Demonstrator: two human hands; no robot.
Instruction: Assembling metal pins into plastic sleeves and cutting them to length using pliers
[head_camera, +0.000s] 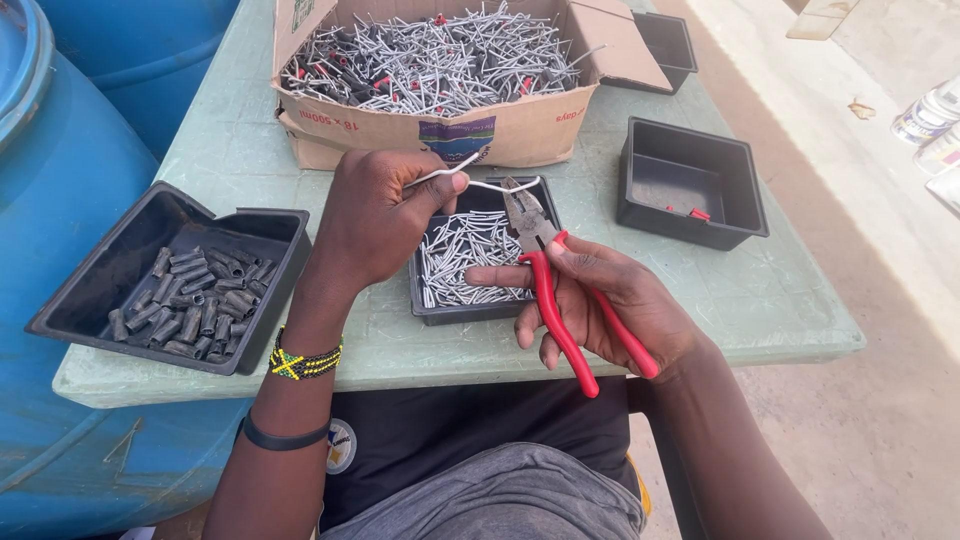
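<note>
A blue drum (60, 250) fills the left edge of the frame, beside a pale green table (780, 290) that spans the middle. At the top centre sits a cardboard box (500, 125) heaped with bent grey wire pieces, some with red bits. At the lower left a black tray (75, 300) holds short dark metal sleeves; at the right a second black tray (740, 180) is nearly bare, with a few red bits at its bottom; a third black tray (440, 312) at the centre holds straight silvery wire pieces. Above that centre tray, the left hand (375, 225) is clenched around one end of a pale bent wire (470, 180), pinching it between thumb and fingers. The right hand (600, 300), just right of centre, grasps red-handled pliers (545, 265), whose tip meets the wire's other end, just below the cardboard box. The left wrist wears a beaded bracelet (305, 362) and, lower on the arm, a dark band (285, 438).
</note>
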